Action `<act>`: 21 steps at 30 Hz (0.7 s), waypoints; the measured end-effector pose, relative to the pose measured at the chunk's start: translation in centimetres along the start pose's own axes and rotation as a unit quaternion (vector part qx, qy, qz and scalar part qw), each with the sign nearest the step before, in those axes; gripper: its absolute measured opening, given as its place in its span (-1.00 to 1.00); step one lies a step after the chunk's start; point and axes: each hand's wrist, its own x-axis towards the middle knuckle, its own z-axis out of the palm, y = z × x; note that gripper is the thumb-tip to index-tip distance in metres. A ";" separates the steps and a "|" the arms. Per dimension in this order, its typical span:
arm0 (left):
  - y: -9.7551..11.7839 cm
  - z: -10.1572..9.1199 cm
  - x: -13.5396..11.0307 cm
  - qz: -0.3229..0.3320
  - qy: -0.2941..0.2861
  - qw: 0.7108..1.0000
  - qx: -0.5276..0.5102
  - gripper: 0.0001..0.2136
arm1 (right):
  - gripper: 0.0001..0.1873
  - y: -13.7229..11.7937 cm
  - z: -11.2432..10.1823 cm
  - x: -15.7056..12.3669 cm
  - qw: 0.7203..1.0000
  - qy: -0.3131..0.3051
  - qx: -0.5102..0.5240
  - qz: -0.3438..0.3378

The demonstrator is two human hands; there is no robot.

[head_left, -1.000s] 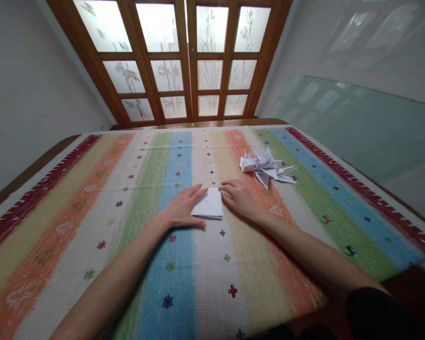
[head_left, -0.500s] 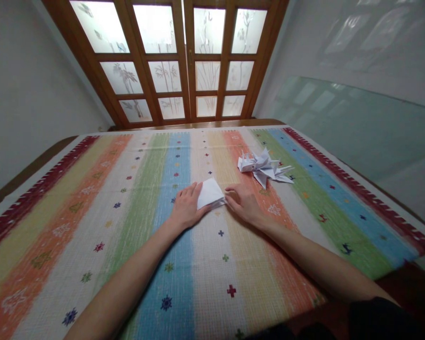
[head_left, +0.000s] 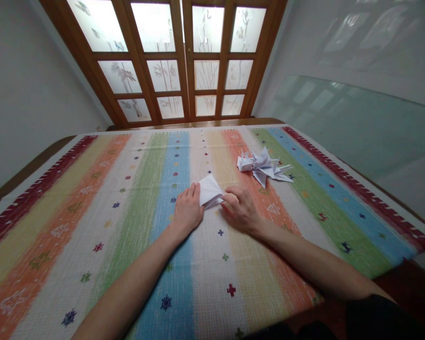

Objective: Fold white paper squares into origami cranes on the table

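A small folded sheet of white paper (head_left: 210, 190) lies on the striped tablecloth in front of me. Its layers stand a little apart along the lower right edge. My left hand (head_left: 188, 207) grips the paper's left side, fingers together on the far side and thumb near its lower corner. At the right corner, my right hand (head_left: 240, 208) is closed in a pinch on a paper layer, with its fingers curled; the fingertips partly cover that corner. Several folded white paper cranes (head_left: 264, 166) sit clustered beyond my right hand.
The striped tablecloth (head_left: 134, 226) covers the table, whose wooden edge (head_left: 198, 124) shows at the far side. Beyond it stand wooden doors with frosted panes (head_left: 187, 61). A glass panel (head_left: 357, 118) leans along the right wall.
My right hand has closed more tightly on the paper's right corner, and the layers there are lifted and spread. My left hand has turned slightly, its thumb drawn back toward the paper's edge.
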 end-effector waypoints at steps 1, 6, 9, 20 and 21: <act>0.0 0.0 0.0 0.000 0.002 1.000 0.000 -0.41 | -0.80 -0.1 0.0 0.1 1.000 -0.001 -0.003 -0.002; 0.3 0.1 -0.1 -0.014 0.011 1.000 0.005 -0.40 | -0.82 0.2 0.0 0.6 0.997 -0.037 -0.034 -0.054; 0.4 0.2 -0.1 -0.013 0.011 1.000 0.010 -0.41 | -0.77 0.6 0.2 0.3 0.995 -0.027 -0.060 -0.081; 0.6 -0.2 -0.1 -0.017 -0.003 1.000 0.010 -0.40 | -0.76 1.3 0.3 -0.1 0.995 -0.019 -0.024 -0.093; 0.6 -0.2 -0.1 -0.016 -0.002 1.000 0.010 -0.40 | -0.77 1.2 0.3 0.0 0.996 -0.021 -0.017 -0.083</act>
